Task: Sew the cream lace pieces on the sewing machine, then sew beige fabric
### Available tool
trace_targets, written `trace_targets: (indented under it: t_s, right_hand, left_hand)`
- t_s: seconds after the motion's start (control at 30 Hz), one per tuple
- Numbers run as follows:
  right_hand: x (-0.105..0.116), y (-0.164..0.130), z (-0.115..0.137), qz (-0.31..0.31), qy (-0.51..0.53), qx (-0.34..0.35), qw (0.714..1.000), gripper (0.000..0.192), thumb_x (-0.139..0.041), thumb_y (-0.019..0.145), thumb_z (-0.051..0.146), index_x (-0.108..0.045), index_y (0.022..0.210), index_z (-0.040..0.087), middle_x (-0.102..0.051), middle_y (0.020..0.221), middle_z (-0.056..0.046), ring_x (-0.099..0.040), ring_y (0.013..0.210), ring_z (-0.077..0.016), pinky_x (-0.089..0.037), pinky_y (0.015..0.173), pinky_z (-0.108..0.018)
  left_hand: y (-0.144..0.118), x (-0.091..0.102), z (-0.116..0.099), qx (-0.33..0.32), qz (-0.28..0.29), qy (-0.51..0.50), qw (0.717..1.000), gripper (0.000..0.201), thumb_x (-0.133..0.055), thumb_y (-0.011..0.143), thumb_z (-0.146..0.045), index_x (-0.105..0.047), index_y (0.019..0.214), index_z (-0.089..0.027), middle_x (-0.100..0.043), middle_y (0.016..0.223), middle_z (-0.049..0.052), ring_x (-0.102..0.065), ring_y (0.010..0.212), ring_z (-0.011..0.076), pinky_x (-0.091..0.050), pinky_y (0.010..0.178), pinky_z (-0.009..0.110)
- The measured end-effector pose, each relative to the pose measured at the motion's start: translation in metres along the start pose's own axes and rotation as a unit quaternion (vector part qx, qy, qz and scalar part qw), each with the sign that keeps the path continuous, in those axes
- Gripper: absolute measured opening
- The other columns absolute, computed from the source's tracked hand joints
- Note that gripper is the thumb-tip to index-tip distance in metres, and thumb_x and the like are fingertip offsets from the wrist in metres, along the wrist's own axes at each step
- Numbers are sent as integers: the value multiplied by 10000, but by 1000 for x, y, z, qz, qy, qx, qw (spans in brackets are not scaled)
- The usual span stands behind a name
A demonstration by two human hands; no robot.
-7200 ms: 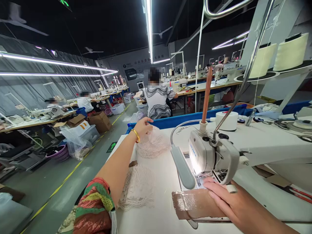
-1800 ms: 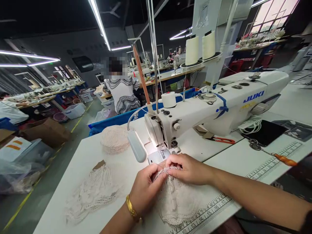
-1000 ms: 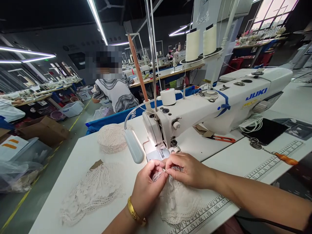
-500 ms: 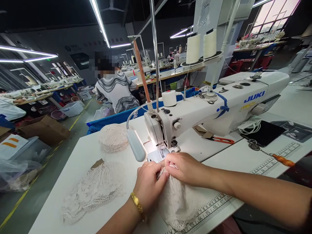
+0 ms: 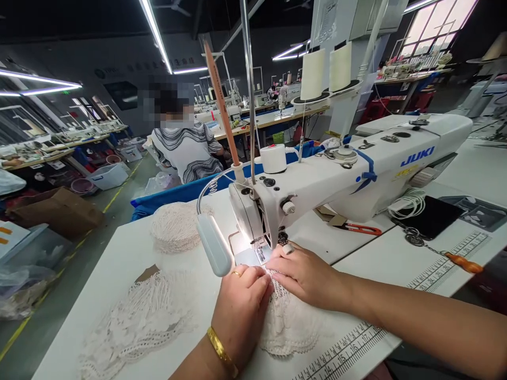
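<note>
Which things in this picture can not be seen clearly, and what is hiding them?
- Needle: behind the lamp and the sewing machine head.
- Lace piece: its front edge lies under the left hand and right hand.
- Lace pile at the left: cut off by the bottom edge.
- Ruler numbers: too small to read.
- Far benches: too small and blurred.

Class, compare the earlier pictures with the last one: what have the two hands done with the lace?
Both hands, left hand and right hand, lowered the lace piece from a raised pinch, flattening it toward the sewing machine needle. The lace piles stayed put.
</note>
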State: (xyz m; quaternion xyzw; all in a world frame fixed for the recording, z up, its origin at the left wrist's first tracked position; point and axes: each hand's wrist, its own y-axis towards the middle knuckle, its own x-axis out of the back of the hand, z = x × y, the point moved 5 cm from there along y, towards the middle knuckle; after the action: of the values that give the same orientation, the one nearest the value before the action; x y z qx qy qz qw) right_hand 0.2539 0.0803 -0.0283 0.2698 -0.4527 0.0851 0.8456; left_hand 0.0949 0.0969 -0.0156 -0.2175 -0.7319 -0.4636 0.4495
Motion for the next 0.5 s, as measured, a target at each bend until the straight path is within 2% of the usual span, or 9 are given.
trace_targets:
  t_s: [0.2,0.5]
  right_hand:
    - [-7,0,-3,17,-55,25,998,209,-522,991,68,-700,970,175,-679,994,-86,-564,923,-244,-465,821,-363]
    - [1,6,-8,-25,-82,4,996,227,-575,947,61,-737,996,211,-709,964,-64,-529,860,-236,-475,784,-332]
  left_hand:
    - [0,0,-1,-1,10,22,1000,155,-550,1038,-177,-703,1049,-190,-759,1047,68,-643,839,262,-522,759,417]
    - [1,-3,3,5,21,52,998,163,-615,986,-168,-677,1137,-176,-762,1148,92,-672,900,288,-555,781,454]
